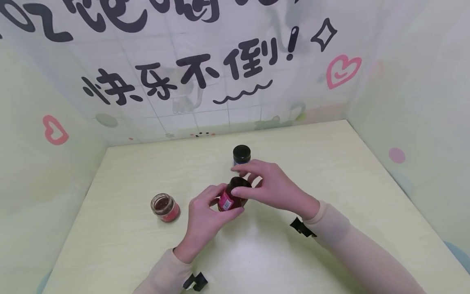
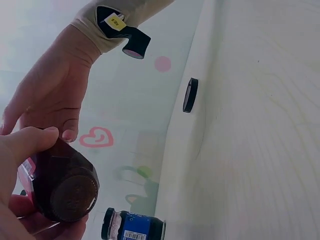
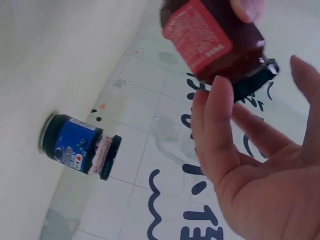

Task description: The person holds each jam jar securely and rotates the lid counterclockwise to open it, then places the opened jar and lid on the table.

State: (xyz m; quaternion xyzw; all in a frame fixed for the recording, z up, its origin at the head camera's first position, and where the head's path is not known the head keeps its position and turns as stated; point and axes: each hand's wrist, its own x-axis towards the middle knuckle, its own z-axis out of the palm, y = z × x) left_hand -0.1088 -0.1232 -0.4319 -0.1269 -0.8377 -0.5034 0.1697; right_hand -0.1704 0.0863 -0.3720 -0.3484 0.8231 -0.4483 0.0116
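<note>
A dark red glass jar (image 1: 227,201) with a pinkish-red label is gripped by my left hand (image 1: 205,214), thumb on one side and fingers on the other. It is held tilted, and its base faces the left wrist view. The black lid (image 3: 256,82) sits on the jar's mouth. Around that lid my right hand (image 1: 273,183) is spread, fingertips right at its edge. In the right wrist view the right thumb (image 3: 304,70) stands off from the lid with a gap between.
Behind the hands stands a blue-labelled jar (image 1: 242,154) with a black lid. To the left is a lidless jar (image 1: 170,213) with a red label. A loose black lid (image 2: 190,95) lies on the table (image 1: 128,253). Printed walls (image 1: 227,114) enclose the back and sides.
</note>
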